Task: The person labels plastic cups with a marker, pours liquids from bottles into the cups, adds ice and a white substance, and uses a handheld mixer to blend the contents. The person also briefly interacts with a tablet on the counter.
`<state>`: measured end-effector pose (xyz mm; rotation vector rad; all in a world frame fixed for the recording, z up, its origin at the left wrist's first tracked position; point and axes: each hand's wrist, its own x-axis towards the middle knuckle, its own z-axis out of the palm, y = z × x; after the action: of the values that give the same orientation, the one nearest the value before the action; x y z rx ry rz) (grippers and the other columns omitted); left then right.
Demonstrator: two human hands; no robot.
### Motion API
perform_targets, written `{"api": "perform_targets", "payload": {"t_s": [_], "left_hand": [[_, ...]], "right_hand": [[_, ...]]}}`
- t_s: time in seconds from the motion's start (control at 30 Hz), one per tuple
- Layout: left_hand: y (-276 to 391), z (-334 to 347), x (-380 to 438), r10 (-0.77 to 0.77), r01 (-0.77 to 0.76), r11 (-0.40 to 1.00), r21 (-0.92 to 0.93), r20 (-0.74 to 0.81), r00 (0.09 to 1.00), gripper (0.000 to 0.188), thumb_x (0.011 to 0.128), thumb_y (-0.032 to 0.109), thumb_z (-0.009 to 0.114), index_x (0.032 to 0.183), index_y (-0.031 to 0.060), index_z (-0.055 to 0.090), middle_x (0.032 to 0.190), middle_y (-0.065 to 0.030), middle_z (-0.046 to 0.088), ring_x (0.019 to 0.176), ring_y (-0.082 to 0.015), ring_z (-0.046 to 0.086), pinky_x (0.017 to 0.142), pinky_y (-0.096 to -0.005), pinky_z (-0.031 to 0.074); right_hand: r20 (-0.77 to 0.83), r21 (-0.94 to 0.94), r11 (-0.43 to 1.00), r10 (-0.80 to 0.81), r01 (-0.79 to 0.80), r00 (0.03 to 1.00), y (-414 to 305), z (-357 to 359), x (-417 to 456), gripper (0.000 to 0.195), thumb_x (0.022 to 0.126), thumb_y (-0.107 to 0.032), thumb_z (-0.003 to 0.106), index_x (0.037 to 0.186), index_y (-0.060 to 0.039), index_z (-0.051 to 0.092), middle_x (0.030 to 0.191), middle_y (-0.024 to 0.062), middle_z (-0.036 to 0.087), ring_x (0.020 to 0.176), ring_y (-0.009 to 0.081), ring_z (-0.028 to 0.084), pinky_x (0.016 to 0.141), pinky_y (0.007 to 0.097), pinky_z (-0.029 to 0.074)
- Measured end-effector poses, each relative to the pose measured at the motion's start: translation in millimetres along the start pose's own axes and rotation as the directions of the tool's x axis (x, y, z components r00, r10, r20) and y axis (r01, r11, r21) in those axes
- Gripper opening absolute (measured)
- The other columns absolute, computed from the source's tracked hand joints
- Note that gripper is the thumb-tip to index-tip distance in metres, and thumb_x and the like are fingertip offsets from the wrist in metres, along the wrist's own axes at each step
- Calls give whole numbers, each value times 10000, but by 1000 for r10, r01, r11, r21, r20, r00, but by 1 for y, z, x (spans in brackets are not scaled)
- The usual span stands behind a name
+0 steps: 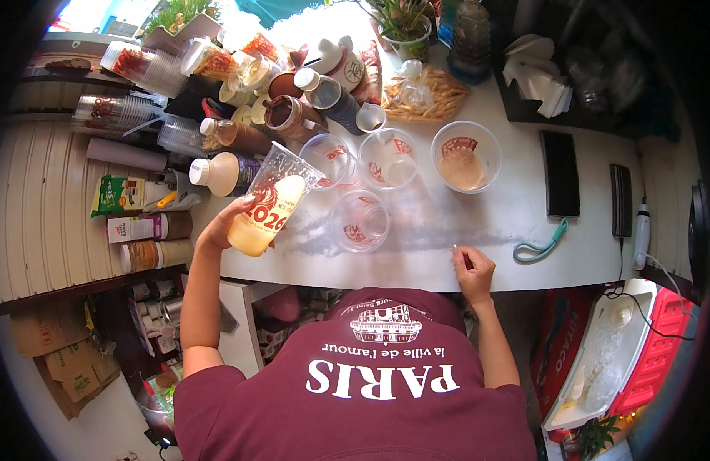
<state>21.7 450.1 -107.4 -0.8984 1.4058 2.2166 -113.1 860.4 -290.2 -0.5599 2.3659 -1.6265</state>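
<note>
My left hand (228,222) is closed around a clear plastic cup (274,199) with red print, tilted and partly filled with a pale yellow liquid. Its wall above the liquid bears splashes. Near the counter's front edge, my right hand (473,271) rests with its fingers curled; whether anything small is between them cannot be told. Between the hands stands an empty-looking plastic cup (359,222). Behind it are another clear cup (388,158) and a clear cup partly behind the held one (326,158). Farther right, a cup (466,157) has a light brown liquid at its bottom.
Bottles, including one with dark liquid (332,98), and an open brown jar (288,118) crowd the back left beside stacked cups (147,66). A bag of brown sticks (424,95) lies behind. A phone (560,173) and teal strap (542,245) lie right; an open cooler (603,357) stands below.
</note>
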Motion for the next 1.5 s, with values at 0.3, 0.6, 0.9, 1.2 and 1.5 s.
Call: {"api": "perform_targets", "payload": {"t_s": [0.3, 0.6, 0.9, 1.2, 1.5], "left_hand": [[11, 1, -1, -25, 26, 998, 56, -9, 1000, 675, 768, 347, 627, 1239, -73, 386, 1063, -260, 577, 904, -372, 630, 643, -477, 570], [11, 6, 2, 43, -38, 995, 95, -50, 998, 703, 749, 358, 641, 1250, -62, 382, 1074, -233, 575, 924, -354, 628, 648, -465, 567], [-7, -19, 6, 67, -63, 996, -68, 51, 996, 651, 782, 362, 604, 1251, -45, 409, 1081, -233, 586, 898, -325, 639, 741, -424, 551], [-9, -16, 5, 87, -67, 985, -159, 121, 989, 590, 813, 359, 557, 1216, -57, 448, 1042, -230, 608, 847, -334, 650, 711, -410, 555], [-16, -23, 5, 118, -69, 955, -289, 158, 980, 570, 825, 363, 550, 1206, -46, 442, 1014, -250, 608, 780, -387, 651, 614, -474, 567]], "right_hand": [[-12, -8, 1000, -16, 16, 1000, -5, 0, 2, 135, 828, -128, 639, 754, -18, 613, 594, 76, 562, 491, 161, 513, 472, 281, 399], [-25, -3, 1000, -10, 10, 1000, -7, -1, 2, 138, 827, -125, 637, 745, -18, 609, 579, 75, 546, 480, 159, 495, 465, 286, 387], [-17, -10, 1000, 1, -1, 1000, -5, 0, 1, 150, 831, -141, 637, 746, -22, 603, 584, 70, 543, 485, 162, 491, 468, 289, 383], [-16, -31, 999, 5, -5, 1000, -1, 2, 0, 129, 825, -124, 635, 763, -15, 611, 599, 72, 557, 488, 155, 497, 470, 281, 393], [-22, -55, 998, 12, -14, 1000, -2, 4, 0, 122, 820, -113, 636, 768, -5, 613, 603, 74, 559, 495, 140, 497, 473, 271, 392]]}}
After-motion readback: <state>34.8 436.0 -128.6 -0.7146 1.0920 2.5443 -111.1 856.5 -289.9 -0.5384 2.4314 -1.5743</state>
